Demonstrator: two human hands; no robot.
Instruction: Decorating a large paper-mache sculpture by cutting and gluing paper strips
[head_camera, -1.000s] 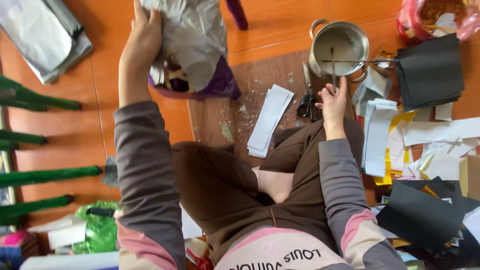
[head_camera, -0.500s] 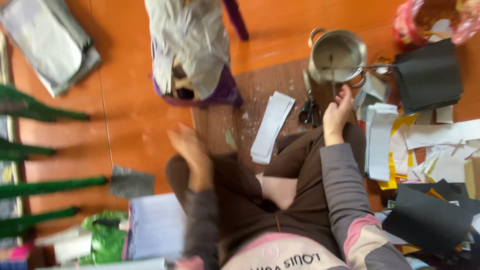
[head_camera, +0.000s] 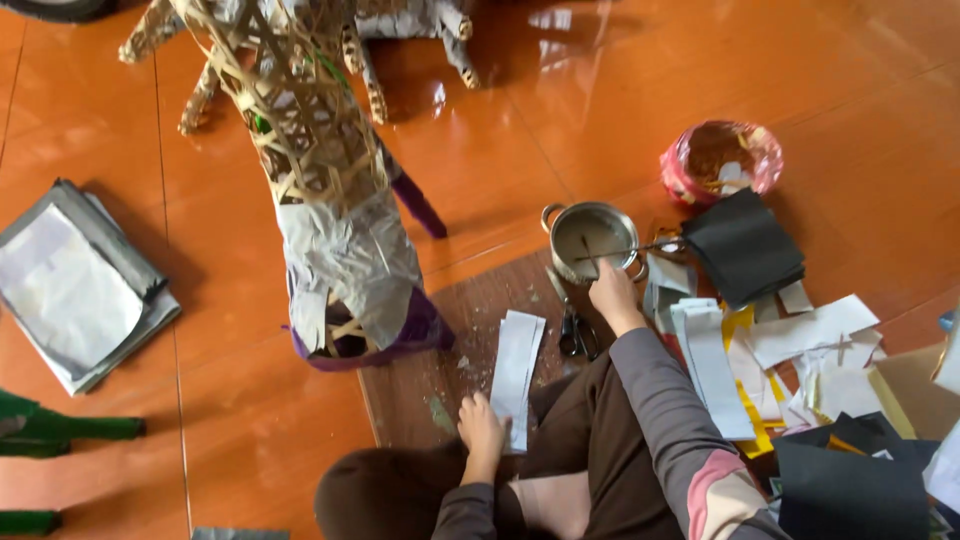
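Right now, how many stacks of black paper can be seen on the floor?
2. One stack of black paper lies right of the metal pot, below the pink bowl. The other black stack lies at the bottom right, partly cut off; more may be hidden.

Polished orange floor (head_camera: 560, 120), brown board (head_camera: 440, 350) at near centre.
On the board: white paper strip (head_camera: 518, 375), scissors (head_camera: 575, 330), metal pot (head_camera: 590, 240). On the floor: woven figure (head_camera: 320, 180) far, grey sheets (head_camera: 75, 285) left, black paper stack (head_camera: 745, 245) right.

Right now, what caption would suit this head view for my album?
Left hand on a white paper strip, right hand at a small metal pot.
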